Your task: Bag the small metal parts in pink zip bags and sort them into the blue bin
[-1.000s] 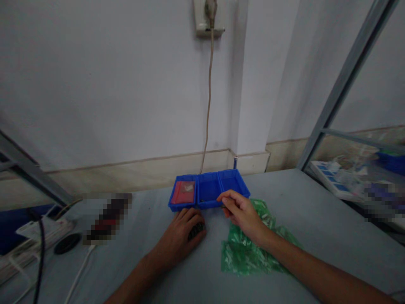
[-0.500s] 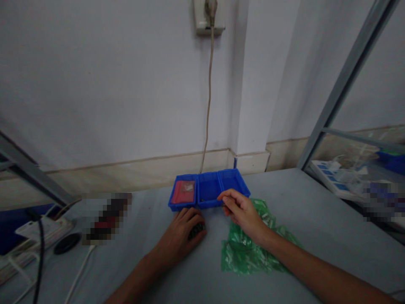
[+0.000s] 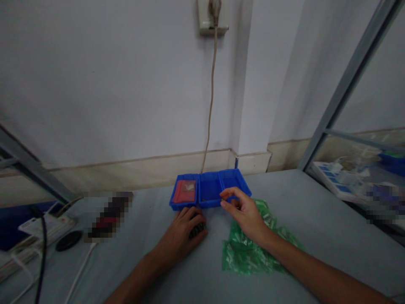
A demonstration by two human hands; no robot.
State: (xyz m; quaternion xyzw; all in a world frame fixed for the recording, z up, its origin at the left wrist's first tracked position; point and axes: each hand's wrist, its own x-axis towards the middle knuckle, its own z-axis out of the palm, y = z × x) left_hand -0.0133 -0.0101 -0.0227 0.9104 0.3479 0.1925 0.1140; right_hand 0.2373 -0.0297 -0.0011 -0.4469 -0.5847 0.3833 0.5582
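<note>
My left hand (image 3: 186, 230) rests on the table below the left blue bin (image 3: 171, 202), its fingers curled round a dark, patterned object (image 3: 198, 229). A red packet (image 3: 184, 191) lies inside that bin. My right hand (image 3: 243, 209) is raised at the front of the middle blue bin (image 3: 209, 185) and the right blue bin (image 3: 234, 179), thumb and forefinger nearly together; what they pinch is too small to make out. Below and beside this hand, green plastic bags (image 3: 249, 253) lie on the table.
A pixelated item (image 3: 109, 217) with a white cable and a black disc (image 3: 68, 241) lie at the left. Metal frame posts (image 3: 351, 84) stand at both sides. A cord (image 3: 211, 93) hangs from the wall socket. White strips with blue parts (image 3: 335, 181) lie at the right.
The fingers of my right hand have shifted, with the thumb now raised near the forefinger. My left hand keeps its hold. The whole view has shifted slightly.
</note>
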